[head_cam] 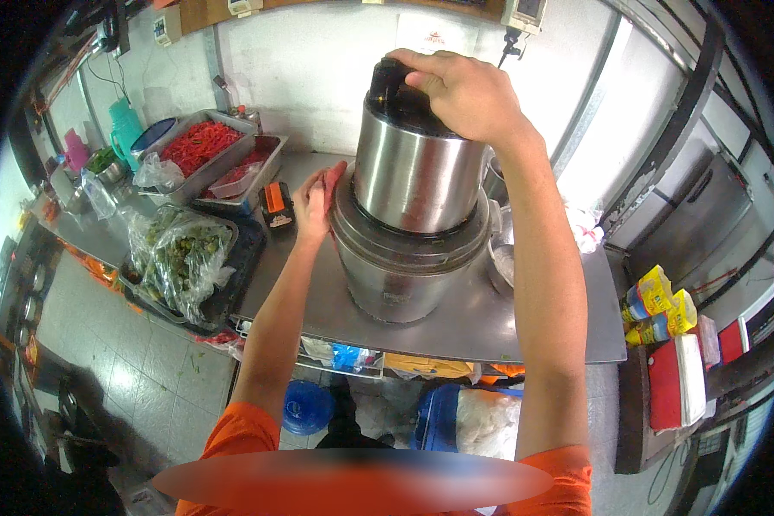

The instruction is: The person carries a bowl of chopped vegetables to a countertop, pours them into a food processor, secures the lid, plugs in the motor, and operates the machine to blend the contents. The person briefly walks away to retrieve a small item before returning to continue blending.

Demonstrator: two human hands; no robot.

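A large electric food chopper stands on the steel table, its brushed-metal motor housing [419, 174] seated on a ringed lid [413, 248] over a metal bowl [396, 293]. My right hand [461, 93] grips the black top [387, 87] of the housing from above, fingers curled over it. Against the left rim of the lid, my left hand [316, 200] holds a red cloth [334, 184]. Just left of that hand lies a black and orange box [276, 205].
Trays of red shredded food [200, 151] and a tray of bagged green produce [184, 258] occupy the steel table's [451, 329] left side. A metal bowl [503, 261] stands close right of the chopper. A blue stool [307, 406] and a blue container [438, 419] are below the front edge.
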